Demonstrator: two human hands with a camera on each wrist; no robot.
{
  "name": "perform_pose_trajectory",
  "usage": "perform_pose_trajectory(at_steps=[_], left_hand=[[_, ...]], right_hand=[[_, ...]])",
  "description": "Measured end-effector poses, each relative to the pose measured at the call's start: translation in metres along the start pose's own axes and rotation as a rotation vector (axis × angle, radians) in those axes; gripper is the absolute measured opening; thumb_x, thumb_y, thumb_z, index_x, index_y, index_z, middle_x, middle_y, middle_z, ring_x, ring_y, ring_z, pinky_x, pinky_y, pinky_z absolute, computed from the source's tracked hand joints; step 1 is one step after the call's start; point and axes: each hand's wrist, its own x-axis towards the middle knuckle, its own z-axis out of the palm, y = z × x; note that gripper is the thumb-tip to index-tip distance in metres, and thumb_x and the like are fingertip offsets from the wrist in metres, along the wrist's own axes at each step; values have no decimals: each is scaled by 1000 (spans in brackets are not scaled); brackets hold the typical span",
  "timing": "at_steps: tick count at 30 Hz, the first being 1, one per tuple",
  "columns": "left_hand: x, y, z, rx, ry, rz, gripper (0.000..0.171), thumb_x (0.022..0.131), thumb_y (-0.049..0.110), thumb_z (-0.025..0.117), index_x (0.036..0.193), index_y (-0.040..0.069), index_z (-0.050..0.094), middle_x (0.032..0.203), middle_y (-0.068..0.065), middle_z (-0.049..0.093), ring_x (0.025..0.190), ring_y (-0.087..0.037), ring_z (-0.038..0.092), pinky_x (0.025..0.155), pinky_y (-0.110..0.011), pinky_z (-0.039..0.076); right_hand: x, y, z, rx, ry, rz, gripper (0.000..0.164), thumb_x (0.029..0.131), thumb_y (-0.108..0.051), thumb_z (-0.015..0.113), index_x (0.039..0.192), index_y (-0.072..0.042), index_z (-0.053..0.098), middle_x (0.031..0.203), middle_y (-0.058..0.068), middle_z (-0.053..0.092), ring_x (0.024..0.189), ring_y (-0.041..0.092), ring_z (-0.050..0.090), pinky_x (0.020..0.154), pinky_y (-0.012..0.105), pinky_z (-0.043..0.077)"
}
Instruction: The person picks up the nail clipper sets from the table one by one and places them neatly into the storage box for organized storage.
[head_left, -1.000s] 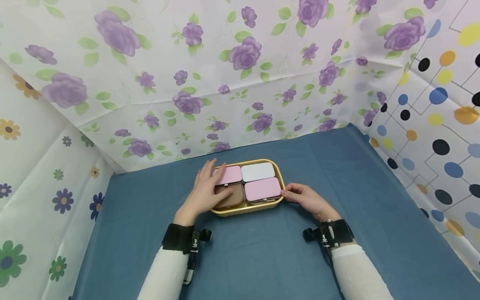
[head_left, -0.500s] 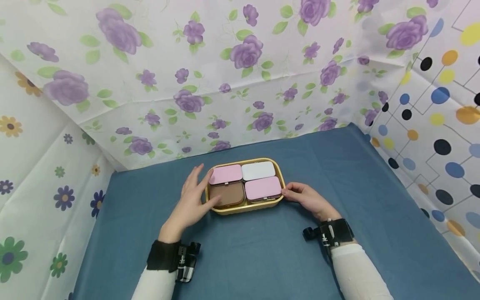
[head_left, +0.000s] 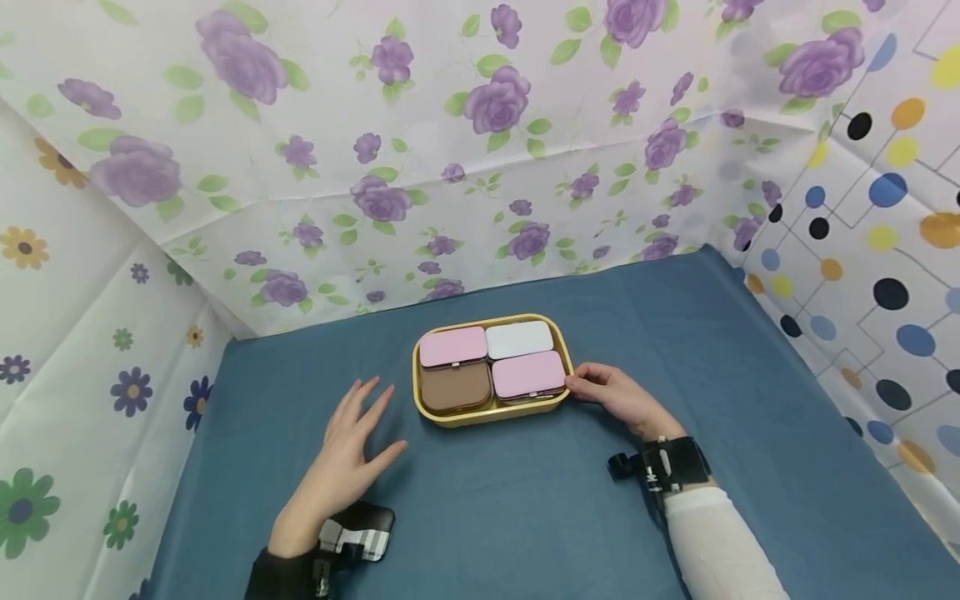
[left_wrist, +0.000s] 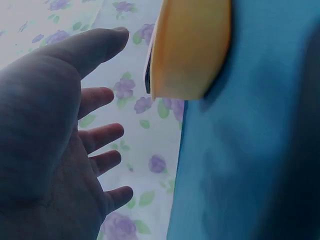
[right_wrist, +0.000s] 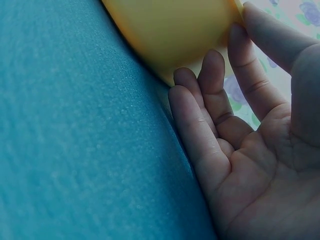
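Note:
A yellow oval-cornered basket [head_left: 453, 421] stands on the blue cloth. In it sit small flat hinged tins: a pink tin [head_left: 453, 346] at the back left, a white tin [head_left: 520, 339] at the back right, a brown tin [head_left: 454, 385] at the front left and another pink tin [head_left: 529, 374] at the front right. My right hand [head_left: 618, 400] pinches the basket's right rim between thumb and forefinger; the right wrist view shows its other fingers near the yellow wall [right_wrist: 175, 35]. Left of the basket, my left hand [head_left: 341, 462] is spread in the air, apart from it and holding nothing.
Blue cloth [head_left: 510, 508] covers the table. Flowered sheeting [head_left: 315, 200] rises behind it and on the left, and a dotted sheet [head_left: 892, 292] stands on the right. Each wrist wears a black strap with a camera, such as the right strap [head_left: 678, 462].
My left hand has drawn back from over the left-hand tins, moving left and toward me, and uncovered them. My right hand has stayed at the basket's right rim.

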Motion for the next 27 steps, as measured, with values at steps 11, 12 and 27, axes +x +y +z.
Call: perform_pose_trajectory(at_steps=[11,12,27], left_hand=[[-50,-7,-5,-24,-128,-78,60,83,44,80,135,19,63,149,-10,43,144,-40,27,106,-67,25],[-54,-7,-6,-27,-144,-88,62,82,47,80,134,20,63,148,-10,45,142,-39,30,106,-65,27],[-83,-15,-13,-38,-362,-167,91,58,55,90,137,23,60,142,-11,44,131,-40,39,101,-63,35]], right_hand=[[1,2,0,-11,3,-2,40,93,-41,70,105,-3,64,108,10,61,104,25,58,98,36,49],[2,2,0,-14,4,-1,39,93,-41,70,105,-3,64,107,10,61,104,25,58,97,36,49],[2,5,0,-17,16,-8,39,92,-42,71,104,-6,66,106,9,62,102,24,58,96,35,50]])
